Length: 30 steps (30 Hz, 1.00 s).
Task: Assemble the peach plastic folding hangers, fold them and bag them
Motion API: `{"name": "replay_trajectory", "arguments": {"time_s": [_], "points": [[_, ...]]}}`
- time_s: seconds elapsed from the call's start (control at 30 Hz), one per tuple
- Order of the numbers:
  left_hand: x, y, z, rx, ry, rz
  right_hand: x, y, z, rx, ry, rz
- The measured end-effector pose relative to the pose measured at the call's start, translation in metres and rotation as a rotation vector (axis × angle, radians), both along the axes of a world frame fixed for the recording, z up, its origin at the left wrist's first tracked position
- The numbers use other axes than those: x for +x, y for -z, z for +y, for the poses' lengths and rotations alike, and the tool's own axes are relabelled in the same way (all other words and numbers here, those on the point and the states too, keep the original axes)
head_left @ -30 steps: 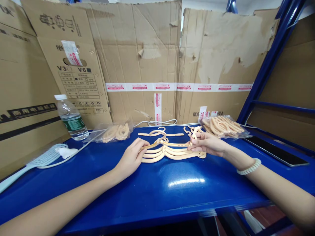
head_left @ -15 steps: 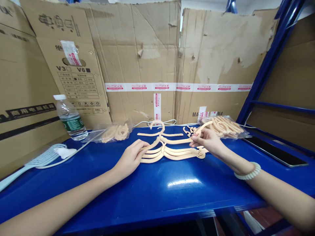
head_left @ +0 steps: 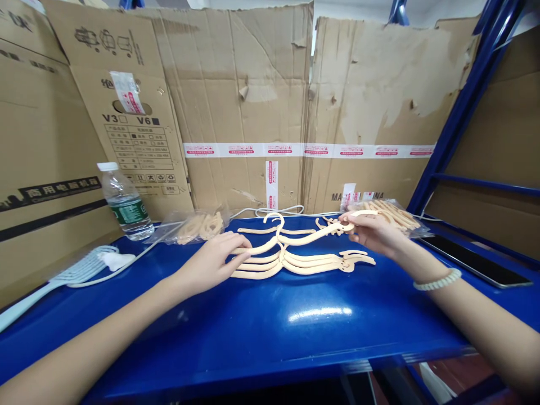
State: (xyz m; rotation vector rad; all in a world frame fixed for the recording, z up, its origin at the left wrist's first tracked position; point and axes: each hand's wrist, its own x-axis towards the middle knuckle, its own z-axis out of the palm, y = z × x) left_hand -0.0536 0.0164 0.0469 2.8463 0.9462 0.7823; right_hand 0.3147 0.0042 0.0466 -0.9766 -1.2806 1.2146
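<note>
A beige plastic clothes hanger (head_left: 310,238) is held over the blue tabletop, its hook pointing up and its right side tilted higher. My left hand (head_left: 213,261) has its fingers closed on the hanger's left end. At the right end my right hand (head_left: 375,232) pinches the tip, with a slim curved beige piece (head_left: 365,214) sticking out by the fingers; how the two join is hidden. Just below lie several stacked hangers (head_left: 312,264), with curved ends at their right. Behind the held hanger is another long beige hanger part (head_left: 255,230).
Small beige hooks (head_left: 327,225) lie behind. Plastic bags of beige parts stand left (head_left: 202,226) and right (head_left: 394,216). A water bottle (head_left: 126,208), pale blue slotted paddle (head_left: 80,267) and white cable (head_left: 122,273) are left; a phone (head_left: 475,260) is right. Cardboard (head_left: 248,112) walls the back.
My right hand has moved up and to the right, raising the hanger's right end. My left hand has shifted slightly left, still on the hanger.
</note>
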Motion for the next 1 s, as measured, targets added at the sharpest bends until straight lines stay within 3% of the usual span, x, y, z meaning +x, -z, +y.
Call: {"name": "replay_trajectory", "arguments": {"time_s": [0.27, 0.4, 0.57, 1.0], "points": [[-0.006, -0.008, -0.012, -0.046, 0.169, 0.248, 0.032, -0.01, -0.004, -0.063, -0.169, -0.373], [-0.004, -0.005, -0.012, -0.071, 0.201, 0.279, 0.03, -0.015, -0.005, 0.011, -0.342, -0.701], [-0.003, 0.001, -0.009, -0.069, 0.235, 0.297, 0.028, -0.015, -0.005, 0.117, -0.497, -0.96], [-0.001, 0.003, -0.005, -0.067, 0.214, 0.343, 0.035, -0.008, 0.001, 0.052, -0.391, -1.155]]}}
